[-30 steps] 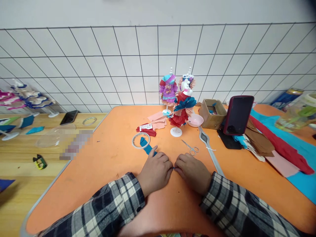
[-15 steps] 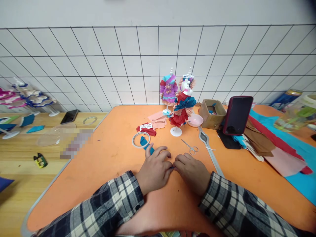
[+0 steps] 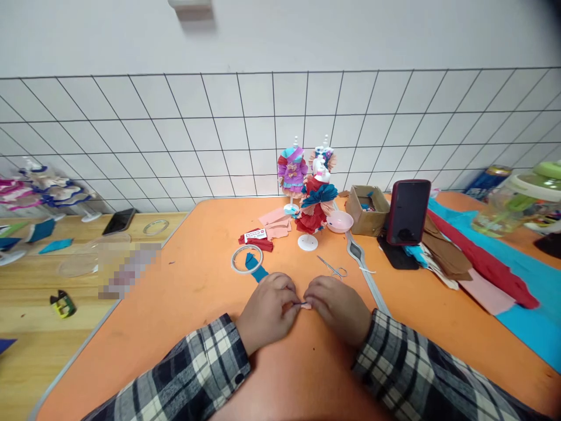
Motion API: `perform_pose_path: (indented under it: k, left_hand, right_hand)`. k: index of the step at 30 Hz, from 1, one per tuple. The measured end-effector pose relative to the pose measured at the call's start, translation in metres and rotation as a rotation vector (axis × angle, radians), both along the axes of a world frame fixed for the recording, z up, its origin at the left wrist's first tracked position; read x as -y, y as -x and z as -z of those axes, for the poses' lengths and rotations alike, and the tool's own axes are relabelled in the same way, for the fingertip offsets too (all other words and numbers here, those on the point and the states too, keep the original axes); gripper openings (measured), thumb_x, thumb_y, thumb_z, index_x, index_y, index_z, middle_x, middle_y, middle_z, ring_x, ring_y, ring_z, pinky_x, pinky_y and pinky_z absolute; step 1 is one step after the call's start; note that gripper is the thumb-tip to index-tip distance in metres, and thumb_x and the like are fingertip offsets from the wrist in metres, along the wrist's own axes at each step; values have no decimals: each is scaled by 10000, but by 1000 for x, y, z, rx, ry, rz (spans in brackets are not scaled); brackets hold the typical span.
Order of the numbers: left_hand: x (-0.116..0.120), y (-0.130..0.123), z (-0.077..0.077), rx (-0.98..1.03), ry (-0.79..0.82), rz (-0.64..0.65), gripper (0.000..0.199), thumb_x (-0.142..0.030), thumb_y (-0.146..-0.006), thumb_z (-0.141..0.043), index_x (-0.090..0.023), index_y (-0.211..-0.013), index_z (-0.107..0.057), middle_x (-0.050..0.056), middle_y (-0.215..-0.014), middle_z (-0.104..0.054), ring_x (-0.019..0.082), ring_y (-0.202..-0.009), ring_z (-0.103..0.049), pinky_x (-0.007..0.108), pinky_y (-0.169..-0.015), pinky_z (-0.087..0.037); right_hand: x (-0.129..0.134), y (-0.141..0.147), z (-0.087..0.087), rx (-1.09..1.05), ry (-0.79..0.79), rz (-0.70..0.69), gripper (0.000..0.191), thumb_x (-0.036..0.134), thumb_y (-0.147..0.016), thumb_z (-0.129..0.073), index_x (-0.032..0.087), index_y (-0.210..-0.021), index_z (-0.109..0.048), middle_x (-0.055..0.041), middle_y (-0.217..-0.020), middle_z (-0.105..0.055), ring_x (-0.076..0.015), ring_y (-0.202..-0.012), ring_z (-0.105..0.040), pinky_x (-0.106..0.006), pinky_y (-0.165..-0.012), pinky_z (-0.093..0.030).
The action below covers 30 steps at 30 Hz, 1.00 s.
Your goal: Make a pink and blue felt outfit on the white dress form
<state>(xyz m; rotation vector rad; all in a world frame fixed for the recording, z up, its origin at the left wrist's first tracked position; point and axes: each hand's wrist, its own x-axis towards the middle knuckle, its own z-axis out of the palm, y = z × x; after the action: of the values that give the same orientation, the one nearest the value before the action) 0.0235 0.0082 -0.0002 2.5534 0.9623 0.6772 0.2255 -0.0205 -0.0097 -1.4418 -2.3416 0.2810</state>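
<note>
Across the top of the frame it's plain, pale wall (image 3: 307,41), with a white fixture (image 3: 190,4) poking in at the upper left, a shadow right beneath it! Below that come white tiles (image 3: 254,134), dark lines running edge to edge, down to the furniture; orange table (image 3: 153,345) filling the centre and lower frame, grey-edged, wood table (image 3: 30,380) alongside at far left, and light giving a soft sheen at bottom centre
</note>
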Motion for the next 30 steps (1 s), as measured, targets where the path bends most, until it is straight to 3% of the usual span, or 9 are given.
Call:
perform_pose_path:
  k: [2,5,10,16,21,26,30]
  left_hand:
    - [-4,2,4,100,92,-68,111,-137,-781,-599,-181,-741,-693,64,-851,-642,201,-838,-588,352,-770,-466]
    - [-10,5,9,257,265,-143,91,-171,-777,-612,-175,-701,-662,70,-847,-655,193,-814,-620,336,-766,-487]
    - [-12,4,14,366,383,-172,71,-179,-764,-606,-182,-693,-613,74,-892,-686,199,-863,-645,342,-825,-492]
    - [-9,4,13,364,357,-136,62,-161,-763,-592,-187,-707,-596,69,-899,-694,195,-862,-649,333,-820,-493]
    - [-7,4,12,346,295,-128,80,-140,-749,-586,-192,-688,-576,64,-872,-691,198,-845,-643,340,-806,-493]
    - [-8,4,11,357,242,-102,97,-108,-731,-578,-194,-688,-580,64,-864,-688,195,-843,-643,344,-798,-500]
    - [-7,4,11,334,224,-36,115,-88,-725,-596,-200,-705,-612,73,-970,-705,212,-995,-634,374,-903,-477]
  right_hand:
    - [-6,-13,-4,-41,-37,159,208,291,-946,-469,215,-993,-657,-37,-962,-661,-180,-916,-577,-296,-805,-411]
    - [-18,-30,-8,68,-66,380,220,346,-898,-514,202,-893,-680,-56,-906,-651,-215,-911,-569,-320,-791,-407]
    - [-35,-29,-7,264,6,511,258,387,-864,-515,194,-819,-680,-85,-900,-631,-247,-927,-555,-314,-689,-395]
    - [-44,-20,-3,332,38,492,176,255,-870,-511,163,-861,-660,-109,-933,-619,-251,-918,-570,-296,-651,-373]
    - [-48,-23,3,297,84,441,225,145,-918,-414,124,-916,-637,-153,-965,-601,-250,-901,-584,-302,-675,-375]
    - [-42,-27,4,116,173,361,176,175,-917,-422,140,-928,-595,-123,-966,-599,-222,-881,-583,-304,-727,-391]
    - [-36,-27,3,-106,275,253,154,175,-897,-407,182,-853,-555,-57,-898,-621,-180,-839,-584,-286,-747,-413]
